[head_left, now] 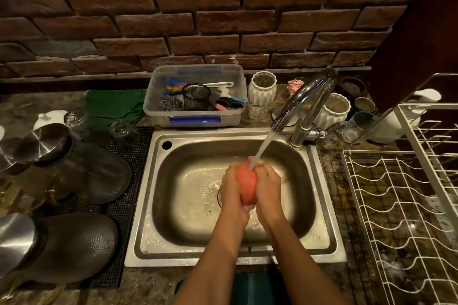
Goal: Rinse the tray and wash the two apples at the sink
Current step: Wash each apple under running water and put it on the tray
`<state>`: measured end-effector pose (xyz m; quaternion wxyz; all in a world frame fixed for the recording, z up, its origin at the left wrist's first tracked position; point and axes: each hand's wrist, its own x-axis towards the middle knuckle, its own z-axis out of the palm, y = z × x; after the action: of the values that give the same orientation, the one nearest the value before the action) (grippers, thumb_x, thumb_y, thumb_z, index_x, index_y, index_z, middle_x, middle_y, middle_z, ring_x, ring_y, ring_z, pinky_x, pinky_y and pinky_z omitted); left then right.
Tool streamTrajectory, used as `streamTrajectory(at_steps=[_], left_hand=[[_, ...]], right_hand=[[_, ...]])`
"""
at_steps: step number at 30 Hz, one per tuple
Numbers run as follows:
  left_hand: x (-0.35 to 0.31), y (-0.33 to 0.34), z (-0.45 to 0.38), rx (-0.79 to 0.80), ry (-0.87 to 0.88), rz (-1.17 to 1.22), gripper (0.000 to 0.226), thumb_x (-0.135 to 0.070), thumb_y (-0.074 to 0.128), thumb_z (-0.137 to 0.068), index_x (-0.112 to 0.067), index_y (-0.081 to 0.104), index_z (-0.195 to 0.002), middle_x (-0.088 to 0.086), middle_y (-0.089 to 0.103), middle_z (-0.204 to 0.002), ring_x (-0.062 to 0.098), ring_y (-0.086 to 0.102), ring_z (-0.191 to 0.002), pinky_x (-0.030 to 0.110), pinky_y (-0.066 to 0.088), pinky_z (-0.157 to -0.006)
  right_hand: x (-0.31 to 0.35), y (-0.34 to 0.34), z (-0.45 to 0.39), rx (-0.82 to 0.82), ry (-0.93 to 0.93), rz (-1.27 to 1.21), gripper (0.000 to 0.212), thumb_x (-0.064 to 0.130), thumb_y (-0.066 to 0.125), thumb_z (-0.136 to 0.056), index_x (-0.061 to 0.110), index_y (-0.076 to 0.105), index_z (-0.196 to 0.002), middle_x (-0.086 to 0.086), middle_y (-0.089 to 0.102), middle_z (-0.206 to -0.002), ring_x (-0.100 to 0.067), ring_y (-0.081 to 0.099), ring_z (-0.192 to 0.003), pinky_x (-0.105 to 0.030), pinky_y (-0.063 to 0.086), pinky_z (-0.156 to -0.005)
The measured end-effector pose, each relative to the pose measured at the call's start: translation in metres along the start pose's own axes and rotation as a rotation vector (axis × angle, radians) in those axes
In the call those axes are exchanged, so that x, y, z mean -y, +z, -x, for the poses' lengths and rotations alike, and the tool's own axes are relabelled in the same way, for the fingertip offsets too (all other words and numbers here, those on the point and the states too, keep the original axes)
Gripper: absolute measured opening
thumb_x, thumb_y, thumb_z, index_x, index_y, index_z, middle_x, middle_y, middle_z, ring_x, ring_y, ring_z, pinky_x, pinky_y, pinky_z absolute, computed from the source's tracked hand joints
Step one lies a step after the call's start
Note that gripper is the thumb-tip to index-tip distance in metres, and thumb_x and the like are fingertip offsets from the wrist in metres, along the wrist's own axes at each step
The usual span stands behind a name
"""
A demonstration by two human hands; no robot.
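Both hands, left (231,189) and right (269,190), clasp an apple (245,184) mid-basin, clear of the sink (322,205) walls.

The sink (319,208) is brushed steel, wet and gleaming; the tap (306,96) is mirror-bright chrome. The apple (245,184) looks smooth and wet. Far wall (198,20): rough matt brick. The box (195,111) is clear plastic, the rack (406,205) white-coated wire, the worktop (153,285) glossy mottled stone

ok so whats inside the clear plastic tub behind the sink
The tub holds a steel scourer, a black mesh cup, a white-handled tool, and colourful cloths. Whatever lies under them is hidden.
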<state>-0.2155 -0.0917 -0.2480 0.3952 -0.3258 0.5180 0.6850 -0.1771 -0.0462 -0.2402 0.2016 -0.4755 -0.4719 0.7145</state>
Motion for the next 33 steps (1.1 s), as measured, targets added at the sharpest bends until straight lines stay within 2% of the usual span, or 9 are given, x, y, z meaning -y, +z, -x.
streamTrajectory(at_steps=[2, 5, 8, 10, 14, 18, 24, 29, 33], left_hand=[[-0.002, -0.002, 0.002, 0.031, -0.062, 0.01, 0.076, -0.054, 0.074, -0.056, -0.013, 0.069, -0.12, 0.015, 0.074, -0.114, 0.035, 0.071, -0.105, 0.05, 0.059, -0.077], [0.001, -0.001, 0.004, 0.013, 0.087, -0.016, 0.05, -0.042, 0.073, -0.068, -0.013, 0.076, -0.108, 0.015, 0.076, -0.108, 0.033, 0.073, -0.1, 0.046, 0.06, -0.074], [0.013, -0.003, 0.005, -0.041, 0.343, -0.109, 0.027, -0.046, 0.066, -0.081, -0.025, 0.076, -0.094, 0.01, 0.074, -0.104, 0.033, 0.071, -0.101, 0.052, 0.062, -0.082], [0.019, -0.007, 0.006, -0.057, 0.444, -0.168, 0.029, -0.054, 0.057, -0.092, -0.031, 0.074, -0.087, 0.008, 0.073, -0.099, 0.032, 0.07, -0.1, 0.054, 0.061, -0.084], [0.018, -0.01, 0.008, -0.052, 0.496, -0.175, 0.027, -0.044, 0.051, -0.101, -0.037, 0.075, -0.092, 0.0, 0.071, -0.101, 0.02, 0.07, -0.094, 0.041, 0.062, -0.078], [0.007, -0.009, 0.011, -0.063, 0.501, -0.199, 0.031, -0.033, 0.048, -0.104, -0.021, 0.076, -0.099, 0.002, 0.074, -0.094, 0.019, 0.07, -0.089, 0.027, 0.055, -0.068], [0.003, -0.003, 0.003, -0.155, 0.294, -0.072, 0.025, -0.023, 0.054, -0.097, -0.012, 0.074, -0.089, 0.014, 0.076, -0.091, 0.034, 0.072, -0.088, 0.046, 0.061, -0.083], [-0.006, -0.003, -0.005, -0.156, 0.07, 0.06, 0.04, -0.03, 0.043, -0.103, -0.006, 0.074, -0.091, 0.018, 0.076, -0.097, 0.032, 0.07, -0.087, 0.037, 0.057, -0.079], [0.008, -0.011, -0.002, -0.088, 0.366, -0.231, 0.028, -0.039, 0.053, -0.096, -0.019, 0.071, -0.104, 0.005, 0.073, -0.1, 0.022, 0.068, -0.091, 0.035, 0.057, -0.076]], right_hand=[[-0.005, -0.004, -0.001, 0.006, -0.02, 0.023, 0.027, 0.016, 0.051, -0.098, 0.022, 0.076, -0.102, -0.001, 0.074, -0.104, -0.022, 0.068, -0.103, -0.042, 0.06, -0.087], [-0.007, -0.006, 0.0, 0.024, -0.027, 0.03, 0.029, 0.018, 0.048, -0.101, 0.023, 0.076, -0.105, -0.002, 0.076, -0.104, -0.021, 0.069, -0.105, -0.041, 0.058, -0.091], [-0.002, -0.007, 0.005, 0.027, 0.023, 0.035, 0.031, 0.019, 0.044, -0.101, 0.022, 0.075, -0.104, 0.0, 0.075, -0.103, -0.017, 0.07, -0.098, -0.03, 0.06, -0.073], [-0.002, -0.008, 0.001, 0.027, 0.116, 0.04, 0.032, 0.023, 0.043, -0.1, 0.02, 0.075, -0.105, -0.003, 0.074, -0.106, -0.019, 0.069, -0.098, -0.029, 0.057, -0.064], [-0.001, -0.009, -0.006, 0.025, 0.415, 0.014, 0.039, 0.034, 0.04, -0.096, 0.014, 0.069, -0.112, -0.017, 0.074, -0.109, -0.031, 0.07, -0.101, -0.042, 0.058, -0.076], [0.006, -0.012, 0.001, 0.103, 0.537, -0.101, 0.043, 0.043, 0.047, -0.095, 0.011, 0.071, -0.111, -0.014, 0.077, -0.088, -0.027, 0.072, -0.089, -0.036, 0.057, -0.066], [-0.005, -0.003, 0.018, -0.021, 0.239, -0.079, 0.028, 0.02, 0.046, -0.099, 0.009, 0.072, -0.105, -0.016, 0.075, -0.103, -0.019, 0.07, -0.083, -0.026, 0.053, -0.063], [-0.025, -0.007, 0.023, 0.213, -0.116, 0.125, 0.031, 0.021, 0.048, -0.104, 0.034, 0.061, -0.129, 0.006, 0.072, -0.112, -0.009, 0.069, -0.104, -0.024, 0.058, -0.084], [-0.017, 0.004, 0.009, 0.045, -0.078, 0.35, 0.021, 0.035, 0.044, -0.102, 0.031, 0.064, -0.104, 0.004, 0.071, -0.095, -0.013, 0.067, -0.089, -0.026, 0.051, -0.071]])
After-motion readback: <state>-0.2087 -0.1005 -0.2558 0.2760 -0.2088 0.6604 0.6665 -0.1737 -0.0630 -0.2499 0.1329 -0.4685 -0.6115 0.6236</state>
